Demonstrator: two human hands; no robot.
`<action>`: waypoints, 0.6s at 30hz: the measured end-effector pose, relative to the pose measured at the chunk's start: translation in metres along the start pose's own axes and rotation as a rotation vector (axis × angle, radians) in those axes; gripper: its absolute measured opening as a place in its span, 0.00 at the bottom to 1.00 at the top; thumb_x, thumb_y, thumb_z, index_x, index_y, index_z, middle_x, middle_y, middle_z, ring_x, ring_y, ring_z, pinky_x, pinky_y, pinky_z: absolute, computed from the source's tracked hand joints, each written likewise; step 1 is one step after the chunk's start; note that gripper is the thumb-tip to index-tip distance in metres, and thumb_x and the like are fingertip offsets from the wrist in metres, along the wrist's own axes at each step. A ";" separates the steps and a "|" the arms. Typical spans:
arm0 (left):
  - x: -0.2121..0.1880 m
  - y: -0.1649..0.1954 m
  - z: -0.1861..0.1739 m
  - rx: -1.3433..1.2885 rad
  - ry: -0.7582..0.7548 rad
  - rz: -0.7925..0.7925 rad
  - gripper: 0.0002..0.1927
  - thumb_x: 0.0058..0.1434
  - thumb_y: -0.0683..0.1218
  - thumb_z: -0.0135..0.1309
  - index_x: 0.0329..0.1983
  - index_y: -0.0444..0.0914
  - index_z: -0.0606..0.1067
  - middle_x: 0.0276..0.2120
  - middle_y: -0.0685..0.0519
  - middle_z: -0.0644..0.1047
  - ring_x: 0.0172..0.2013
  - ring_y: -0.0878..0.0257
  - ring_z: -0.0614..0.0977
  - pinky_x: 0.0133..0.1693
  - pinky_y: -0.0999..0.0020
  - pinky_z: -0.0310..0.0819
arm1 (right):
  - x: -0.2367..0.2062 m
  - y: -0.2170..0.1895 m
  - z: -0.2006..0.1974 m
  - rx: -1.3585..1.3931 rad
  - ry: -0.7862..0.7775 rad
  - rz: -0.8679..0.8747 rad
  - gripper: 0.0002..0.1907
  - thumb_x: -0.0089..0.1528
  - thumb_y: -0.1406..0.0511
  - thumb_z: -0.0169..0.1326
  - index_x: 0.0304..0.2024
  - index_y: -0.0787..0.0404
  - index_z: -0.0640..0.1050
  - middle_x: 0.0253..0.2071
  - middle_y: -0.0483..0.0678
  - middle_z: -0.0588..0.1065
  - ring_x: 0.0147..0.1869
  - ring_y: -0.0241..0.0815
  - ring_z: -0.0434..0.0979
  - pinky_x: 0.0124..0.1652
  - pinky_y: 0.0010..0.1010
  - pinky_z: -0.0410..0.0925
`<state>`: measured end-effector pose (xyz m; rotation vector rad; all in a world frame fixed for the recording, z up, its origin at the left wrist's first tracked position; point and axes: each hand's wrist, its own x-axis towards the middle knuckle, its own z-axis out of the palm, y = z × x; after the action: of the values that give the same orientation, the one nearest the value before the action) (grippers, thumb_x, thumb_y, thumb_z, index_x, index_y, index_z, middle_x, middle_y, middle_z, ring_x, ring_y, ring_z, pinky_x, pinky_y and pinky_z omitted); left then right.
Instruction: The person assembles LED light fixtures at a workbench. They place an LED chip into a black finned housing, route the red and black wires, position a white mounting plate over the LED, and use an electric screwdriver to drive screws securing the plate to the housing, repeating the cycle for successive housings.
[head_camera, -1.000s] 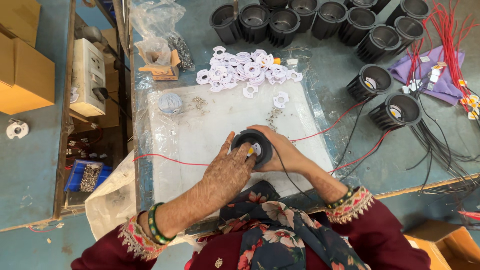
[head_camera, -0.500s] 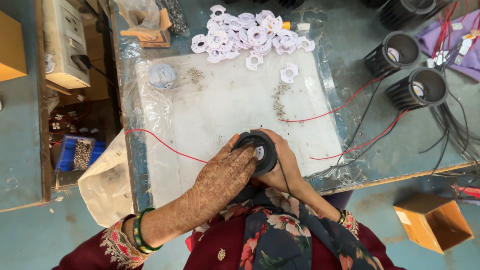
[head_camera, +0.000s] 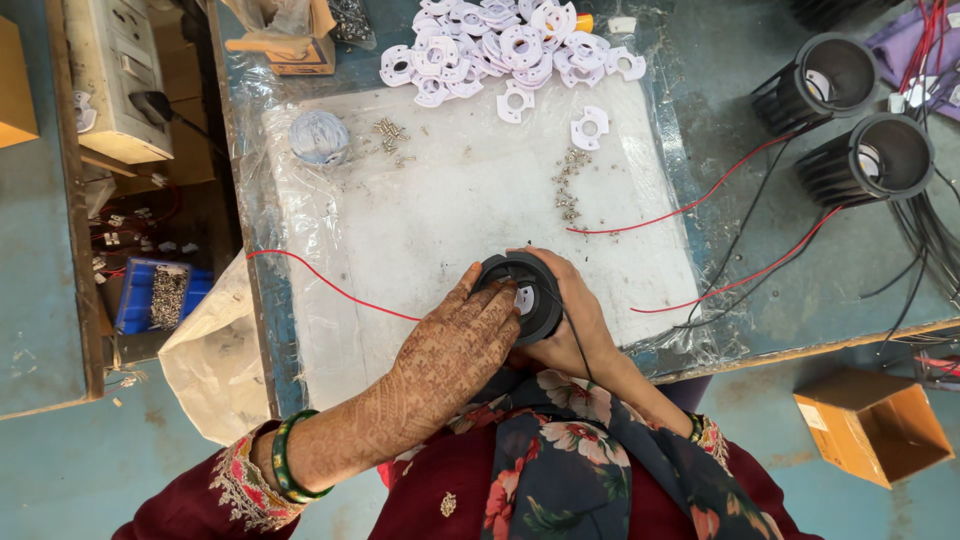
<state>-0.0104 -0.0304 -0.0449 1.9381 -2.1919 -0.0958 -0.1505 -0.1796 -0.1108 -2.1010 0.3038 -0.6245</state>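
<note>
- Black round housing (head_camera: 522, 296) sits lower centre of frame, open end facing up at me.
- Right hand (head_camera: 572, 318) cups it from right; left hand (head_camera: 455, 345) fingers press its left rim.

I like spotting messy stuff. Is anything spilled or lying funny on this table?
Yes. Tiny screws lie scattered in a loose trail on the white sheet, with another small clump beside the round lid. The white rings sit in a jumbled heap, two strayed apart from it. Nothing looks broken.
</note>
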 end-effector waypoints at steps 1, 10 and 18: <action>0.001 0.000 0.000 -0.018 -0.011 0.000 0.20 0.55 0.44 0.51 0.49 0.30 0.75 0.55 0.37 0.74 0.62 0.48 0.72 0.70 0.47 0.51 | 0.000 0.000 0.000 0.004 -0.002 0.003 0.45 0.51 0.64 0.72 0.67 0.64 0.65 0.63 0.56 0.72 0.66 0.52 0.76 0.63 0.37 0.69; -0.001 -0.003 0.004 -0.047 0.042 0.008 0.18 0.55 0.43 0.51 0.47 0.30 0.76 0.54 0.38 0.74 0.62 0.48 0.73 0.70 0.48 0.52 | 0.005 -0.004 -0.010 -0.005 -0.083 0.028 0.47 0.48 0.64 0.73 0.67 0.62 0.66 0.63 0.55 0.71 0.67 0.52 0.73 0.64 0.38 0.67; -0.001 -0.003 0.003 -0.129 0.107 0.022 0.20 0.54 0.41 0.52 0.50 0.29 0.75 0.56 0.38 0.73 0.61 0.48 0.73 0.69 0.46 0.55 | -0.013 0.020 -0.080 0.017 0.069 0.139 0.24 0.58 0.71 0.64 0.57 0.61 0.79 0.55 0.52 0.78 0.56 0.44 0.82 0.50 0.33 0.74</action>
<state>-0.0075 -0.0297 -0.0486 1.8074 -2.0841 -0.1235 -0.2042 -0.2409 -0.0943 -2.0247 0.4777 -0.6154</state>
